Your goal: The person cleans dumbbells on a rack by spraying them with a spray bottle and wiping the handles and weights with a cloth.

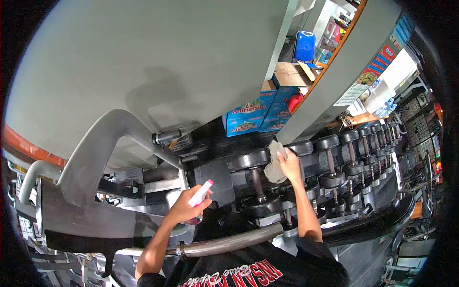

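Observation:
My left hand (185,206) is wrapped round a spray bottle (200,193) with a white and pink trigger head; most of its body is hidden by the fingers. In my right hand (289,165) is a grey-beige cloth (274,167), gripped at its right side and hanging over the dumbbell rack. Just left of the cloth lies a black dumbbell (258,184) with a dark metal handle. Another dumbbell (300,147) is partly covered by my right hand and forearm.
More dumbbells (331,160) run along the rack to the right. A grey machine frame (114,126) arches at left, and a metal bar (229,241) crosses before my body. Blue water cartons (246,115) are stacked behind, beside a grey pillar (330,86).

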Available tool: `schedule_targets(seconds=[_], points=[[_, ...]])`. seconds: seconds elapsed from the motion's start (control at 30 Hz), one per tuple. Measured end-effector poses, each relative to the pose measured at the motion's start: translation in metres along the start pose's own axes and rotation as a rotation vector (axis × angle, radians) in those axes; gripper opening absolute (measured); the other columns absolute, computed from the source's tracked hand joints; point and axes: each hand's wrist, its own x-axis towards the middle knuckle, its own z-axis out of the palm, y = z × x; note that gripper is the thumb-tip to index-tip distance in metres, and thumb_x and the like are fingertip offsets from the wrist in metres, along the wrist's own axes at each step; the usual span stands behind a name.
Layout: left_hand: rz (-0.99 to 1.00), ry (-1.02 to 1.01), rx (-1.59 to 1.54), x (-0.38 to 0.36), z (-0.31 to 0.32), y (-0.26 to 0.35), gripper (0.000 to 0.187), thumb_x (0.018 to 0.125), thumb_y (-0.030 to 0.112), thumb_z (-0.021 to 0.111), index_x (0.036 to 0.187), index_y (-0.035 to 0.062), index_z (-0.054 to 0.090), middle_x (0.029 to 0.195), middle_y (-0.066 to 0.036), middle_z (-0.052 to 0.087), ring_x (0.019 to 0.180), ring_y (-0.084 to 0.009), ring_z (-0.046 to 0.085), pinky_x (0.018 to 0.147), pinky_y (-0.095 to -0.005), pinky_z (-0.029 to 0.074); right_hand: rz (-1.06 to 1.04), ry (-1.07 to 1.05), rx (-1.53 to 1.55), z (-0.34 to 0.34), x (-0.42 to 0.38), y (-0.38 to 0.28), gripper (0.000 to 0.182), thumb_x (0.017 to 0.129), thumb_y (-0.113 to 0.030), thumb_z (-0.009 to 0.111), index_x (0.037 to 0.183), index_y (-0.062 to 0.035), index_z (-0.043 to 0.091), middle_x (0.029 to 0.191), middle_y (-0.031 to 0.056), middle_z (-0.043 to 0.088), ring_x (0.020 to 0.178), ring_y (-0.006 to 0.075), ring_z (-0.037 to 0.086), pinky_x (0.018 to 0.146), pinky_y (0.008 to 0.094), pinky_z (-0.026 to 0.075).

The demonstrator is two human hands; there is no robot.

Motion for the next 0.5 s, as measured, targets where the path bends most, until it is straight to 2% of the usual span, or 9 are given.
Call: schedule_targets(seconds=[0.03,0.13,0.17,0.23,0.27,0.33,0.4,0.43,0.5], points=[[0.009,0.004,-0.013,0.000,0.000,-0.001,0.020,0.086,0.011,0.066,0.104,0.0051,0.057,0.077,0.000,0.058,0.055,-0.0069,0.056,0.050,-0.0238,0.046,-0.014,-0.013,0.023,-0.015,0.002,-0.021,0.046,0.088,-0.030,0.061,0.114,0.0073,0.057,0.105,0.0293,0.061,0.106,0.0404,0.058,0.089,0.0403,0.047],[0.096,0.005,0.021,0.002,-0.003,-0.005,0.021,0.086,0.010,0.065,0.104,0.0051,0.057,0.076,0.000,0.058,0.056,-0.0064,0.056,0.050,-0.0234,0.046,-0.007,0.157,0.459,-0.022,0.011,-0.044,0.048,0.089,-0.028,0.062,0.123,0.0052,0.054,0.121,0.0233,0.059,0.114,0.0320,0.057,0.097,0.0354,0.042],[0.096,-0.001,0.022,0.003,-0.002,-0.003,0.021,0.086,0.010,0.065,0.104,0.0051,0.057,0.076,0.000,0.058,0.056,-0.0064,0.056,0.050,-0.0234,0.046,-0.002,0.162,0.458,-0.024,0.013,-0.055,0.048,0.089,-0.028,0.062,0.123,0.0052,0.054,0.121,0.0233,0.059,0.114,0.0320,0.057,0.097,0.0354,0.042],[0.090,0.015,0.024,0.002,-0.002,0.002,0.021,0.086,0.009,0.065,0.105,0.0051,0.057,0.076,0.000,0.058,0.057,-0.0060,0.056,0.050,-0.0229,0.046,-0.179,0.385,0.468,-0.030,0.013,-0.083,0.044,0.091,-0.022,0.060,0.125,0.0052,0.052,0.126,0.0208,0.057,0.118,0.0299,0.054,0.100,0.0351,0.039],[0.092,0.015,0.025,0.002,-0.002,0.001,0.021,0.086,0.009,0.065,0.105,0.0051,0.057,0.076,0.000,0.058,0.057,-0.0060,0.056,0.050,-0.0229,0.046,-0.164,0.416,0.346,-0.022,0.008,-0.084,0.036,0.091,-0.014,0.058,0.122,0.0034,0.054,0.121,0.0207,0.059,0.115,0.0313,0.055,0.098,0.0351,0.041],[0.120,0.017,0.004,0.002,-0.001,-0.003,0.021,0.086,0.008,0.065,0.105,0.0051,0.057,0.076,0.001,0.059,0.057,-0.0058,0.056,0.051,-0.0226,0.046,-0.263,0.181,0.286,0.003,0.008,-0.058,0.031,0.090,-0.012,0.058,0.119,0.0000,0.057,0.116,0.0202,0.060,0.110,0.0339,0.057,0.097,0.0370,0.042],[0.109,0.022,0.014,0.002,0.001,-0.001,0.021,0.086,0.008,0.065,0.105,0.0050,0.057,0.076,0.000,0.059,0.057,-0.0059,0.056,0.051,-0.0226,0.046,-0.392,-0.143,0.033,0.021,-0.003,-0.047,0.033,0.088,-0.010,0.058,0.120,-0.0052,0.057,0.120,0.0191,0.056,0.110,0.0350,0.056,0.097,0.0396,0.043],[0.094,0.021,0.024,0.001,0.000,-0.001,0.021,0.086,0.008,0.065,0.105,0.0049,0.057,0.076,0.000,0.059,0.057,-0.0059,0.056,0.051,-0.0227,0.047,-0.445,-0.109,-0.012,0.025,-0.009,-0.046,0.046,0.084,-0.018,0.065,0.127,-0.0105,0.053,0.131,0.0179,0.049,0.118,0.0344,0.050,0.099,0.0408,0.042],[0.103,0.028,0.030,0.001,-0.001,-0.003,0.021,0.086,0.008,0.065,0.105,0.0048,0.057,0.076,0.000,0.059,0.056,-0.0062,0.056,0.051,-0.0229,0.047,-0.470,-0.107,-0.089,0.015,-0.016,-0.054,0.054,0.081,-0.023,0.069,0.131,-0.0128,0.050,0.135,0.0174,0.045,0.121,0.0343,0.048,0.101,0.0403,0.041]])
